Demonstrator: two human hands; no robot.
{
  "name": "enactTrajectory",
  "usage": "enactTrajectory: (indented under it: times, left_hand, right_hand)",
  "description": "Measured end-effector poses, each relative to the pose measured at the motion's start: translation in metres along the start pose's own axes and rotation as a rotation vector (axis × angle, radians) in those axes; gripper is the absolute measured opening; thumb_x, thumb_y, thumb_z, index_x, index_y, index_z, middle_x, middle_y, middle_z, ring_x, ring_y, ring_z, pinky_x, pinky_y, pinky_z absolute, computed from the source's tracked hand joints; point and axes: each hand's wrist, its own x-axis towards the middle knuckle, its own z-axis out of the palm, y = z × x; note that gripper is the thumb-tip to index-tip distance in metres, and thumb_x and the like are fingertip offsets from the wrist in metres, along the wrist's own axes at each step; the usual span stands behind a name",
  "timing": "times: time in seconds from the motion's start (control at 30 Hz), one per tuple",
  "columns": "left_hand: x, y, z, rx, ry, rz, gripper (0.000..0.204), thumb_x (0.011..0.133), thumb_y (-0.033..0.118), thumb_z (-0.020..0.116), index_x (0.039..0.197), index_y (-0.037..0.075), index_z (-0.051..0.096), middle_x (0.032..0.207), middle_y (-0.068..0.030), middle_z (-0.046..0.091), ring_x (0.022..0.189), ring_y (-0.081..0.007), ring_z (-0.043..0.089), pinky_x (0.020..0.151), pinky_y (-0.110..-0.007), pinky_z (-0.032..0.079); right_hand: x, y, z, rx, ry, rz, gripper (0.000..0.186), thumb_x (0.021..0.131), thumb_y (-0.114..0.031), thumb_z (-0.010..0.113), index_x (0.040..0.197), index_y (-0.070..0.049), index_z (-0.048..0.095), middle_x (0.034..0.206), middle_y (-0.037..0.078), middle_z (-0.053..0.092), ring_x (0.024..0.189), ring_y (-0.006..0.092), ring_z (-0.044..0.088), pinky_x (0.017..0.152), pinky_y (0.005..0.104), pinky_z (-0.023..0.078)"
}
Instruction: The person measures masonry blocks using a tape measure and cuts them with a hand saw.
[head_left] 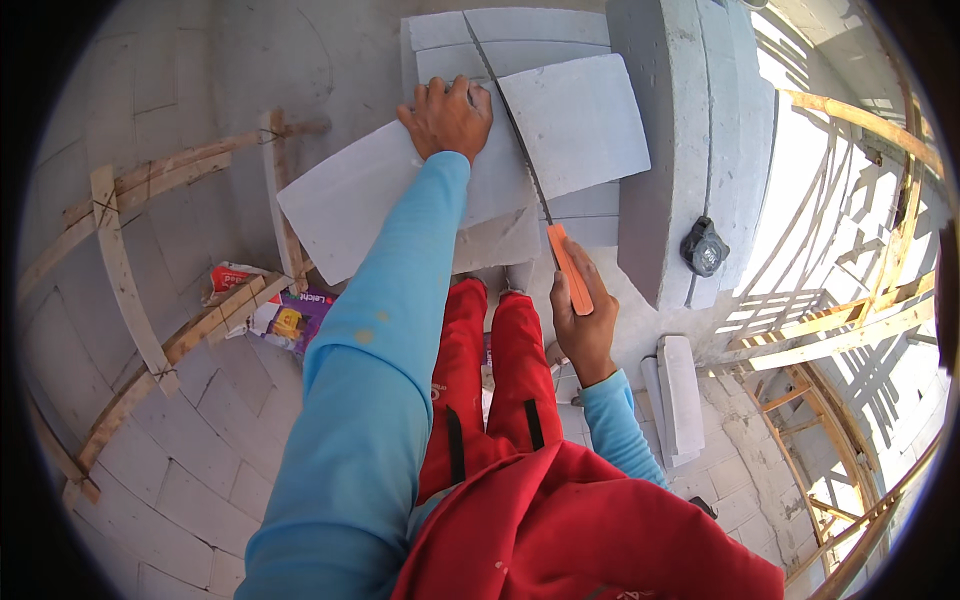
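Pale masonry (190,415) filled the left side and lower left of the frame, with a rough wooden frame (133,275) of tied battens in front of it. Red clothing (590,530) covered the bottom centre, and blue sleeves (370,370) reached up from there, the left one seen at much greater length. At the upper right stood large pale blocks (655,140), set side by side with a dark seam between them.

At the upper centre, a pale grey block (400,200) lay slantwise over other pale pieces. A saw (523,153) crossed it, the dark blade running between its broad left part and its smaller right part; whether the cut went right through could not be told. The blade's far end reached the top of the frame, and its orange handle (565,268) pointed down towards the centre.

Thin pale slabs (680,400) leaned together right of centre, low down, and a colourful printed bag (285,318) lay left of centre, partly behind a batten. The right hand (592,325) was wrapped around the handle, fingers closed on it. The left hand (447,118) pressed on the block just left of the blade, fingers slightly spread and bent. Smallest, a black case (704,247) rested on the blocks at the right.
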Motion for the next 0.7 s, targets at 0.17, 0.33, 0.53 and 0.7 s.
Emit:
enactTrajectory:
  times: [0.17,0.33,0.53,0.7]
  left_hand:
    - [0.004,-0.004,0.002,-0.031,0.093,0.013,0.030,0.099,0.036,0.055,0.111,0.020,0.078,0.099,-0.0021,0.068,0.101,-0.0218,0.060,0.094,-0.049,0.038]
    - [0.002,-0.001,0.006,-0.022,0.170,0.063,0.029,0.098,0.034,0.056,0.106,0.019,0.080,0.097,-0.0039,0.070,0.100,-0.0221,0.061,0.091,-0.051,0.040]
    - [-0.013,-0.014,0.017,-0.028,0.199,0.061,0.031,0.097,0.034,0.056,0.109,0.019,0.080,0.101,-0.0043,0.072,0.100,-0.0231,0.063,0.091,-0.052,0.041]
    - [-0.003,-0.002,0.014,-0.030,0.226,0.056,0.033,0.097,0.035,0.054,0.109,0.019,0.081,0.100,-0.0049,0.072,0.100,-0.0240,0.064,0.092,-0.051,0.041]
  right_hand:
    - [-0.076,-0.002,-0.052,-0.006,-0.092,0.105,0.047,0.092,-0.003,0.065,0.138,0.000,0.057,0.127,0.021,0.070,0.096,0.0309,0.076,0.081,0.0352,0.061]
    - [-0.086,0.028,-0.055,0.023,-0.111,0.103,0.042,0.097,-0.009,0.062,0.138,0.003,0.057,0.128,0.021,0.069,0.105,0.0305,0.074,0.086,0.0345,0.058]
    - [-0.061,0.041,-0.030,0.058,-0.098,0.024,0.047,0.093,-0.003,0.065,0.139,-0.002,0.057,0.123,0.018,0.071,0.090,0.0347,0.075,0.077,0.0350,0.061]
    - [-0.144,0.078,-0.078,0.031,-0.125,0.032,0.042,0.097,-0.004,0.060,0.138,0.001,0.058,0.132,0.020,0.068,0.110,0.0292,0.073,0.088,0.0364,0.058]
